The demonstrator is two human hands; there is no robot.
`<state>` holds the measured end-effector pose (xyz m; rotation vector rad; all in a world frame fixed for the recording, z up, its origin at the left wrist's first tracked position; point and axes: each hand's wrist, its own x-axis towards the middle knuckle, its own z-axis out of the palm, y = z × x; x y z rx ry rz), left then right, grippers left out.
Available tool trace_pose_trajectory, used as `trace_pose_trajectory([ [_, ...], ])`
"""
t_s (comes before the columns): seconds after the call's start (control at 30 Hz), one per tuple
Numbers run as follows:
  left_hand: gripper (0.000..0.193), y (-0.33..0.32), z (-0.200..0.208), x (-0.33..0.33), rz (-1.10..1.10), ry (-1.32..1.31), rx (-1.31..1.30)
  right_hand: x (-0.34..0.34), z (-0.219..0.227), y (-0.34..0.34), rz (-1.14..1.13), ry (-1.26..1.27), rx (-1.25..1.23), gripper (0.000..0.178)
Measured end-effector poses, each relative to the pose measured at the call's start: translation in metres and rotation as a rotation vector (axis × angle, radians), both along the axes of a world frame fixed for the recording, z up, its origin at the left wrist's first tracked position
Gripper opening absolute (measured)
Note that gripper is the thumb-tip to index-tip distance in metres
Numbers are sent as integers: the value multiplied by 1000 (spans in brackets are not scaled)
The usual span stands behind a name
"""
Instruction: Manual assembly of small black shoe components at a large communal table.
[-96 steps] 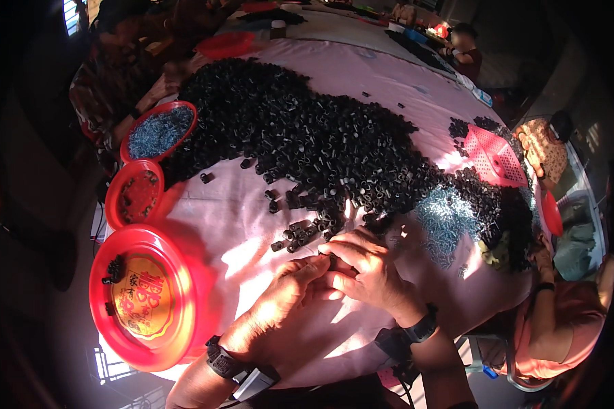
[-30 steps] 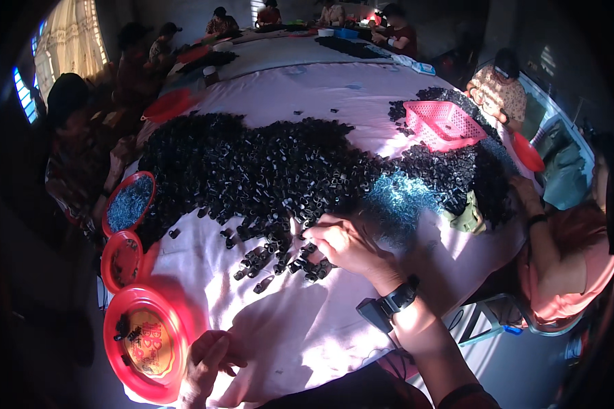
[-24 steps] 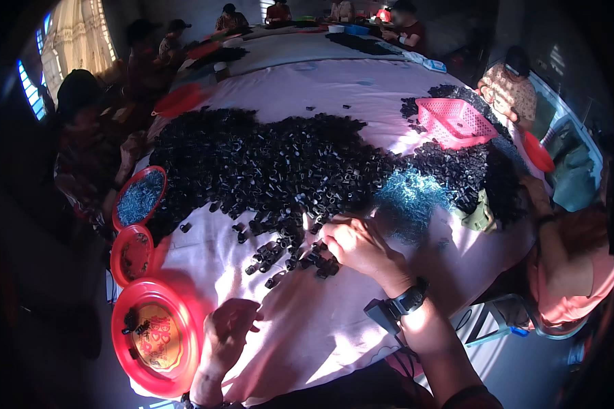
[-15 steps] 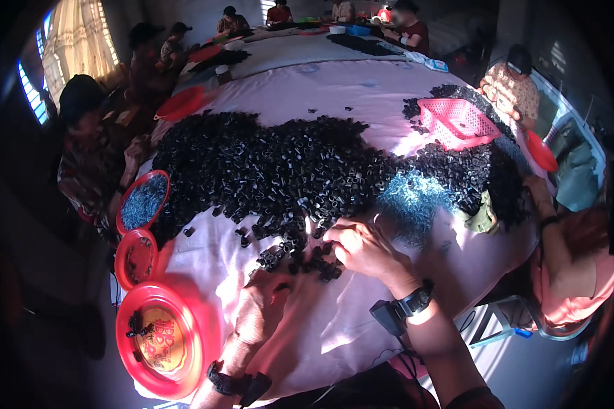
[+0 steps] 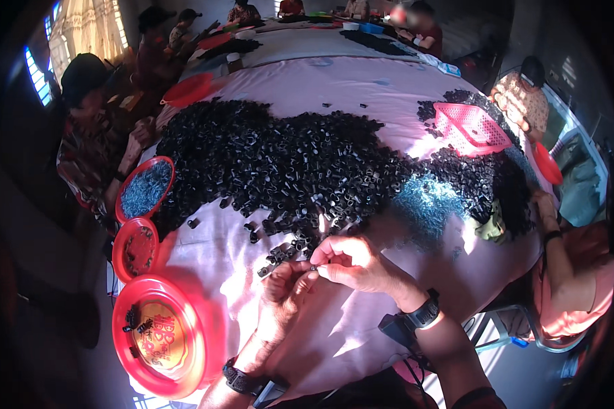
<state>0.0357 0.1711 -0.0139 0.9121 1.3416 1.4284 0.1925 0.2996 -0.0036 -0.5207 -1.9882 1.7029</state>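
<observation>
My left hand (image 5: 285, 290) and my right hand (image 5: 353, 264) meet fingertip to fingertip just in front of a large heap of small black ring-like parts (image 5: 273, 160). Pinched between them is a small dark piece (image 5: 314, 268), mostly covered by the fingers; its exact shape cannot be made out. Loose black parts (image 5: 280, 253) lie scattered right beyond my fingers, at the near edge of the heap. A pile of thin, shiny bluish-silver pieces (image 5: 426, 201) rests on the pink cloth to the right of my hands.
At the left edge stand a large red tray (image 5: 194, 334) with a few black parts, a smaller red bowl (image 5: 138, 250) and a red bowl of silvery pieces (image 5: 145, 189). A pink basket (image 5: 471, 129) sits at the right. Several people sit around the cloth-covered table (image 5: 300, 85).
My right hand has drawn back from the black parts towards me and left. My left hand has risen to meet it, and both now pinch a small piece. The view has shifted slightly.
</observation>
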Motion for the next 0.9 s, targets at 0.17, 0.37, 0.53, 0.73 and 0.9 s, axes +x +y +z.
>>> trace_pose_trajectory([
  [0.17, 26, -3, 3, 0, 39, 163, -17, -1, 10, -5, -15, -43, 103, 13],
  [0.37, 48, -5, -2, -3, 21, 102, -111, -3, 19, -14, -101, 7, 380, 13],
  [0.53, 40, -12, -1, -16, 57, -147, -138, 15, 22, 10, -409, -110, 645, 11],
  [0.73, 32, -6, 11, -13, 24, -246, -158, 15, 21, 14, -619, -304, 768, 20],
  [0.9, 32, -11, 2, -9, -15, -182, -148, -16, 13, -11, -95, 194, 645, 15],
])
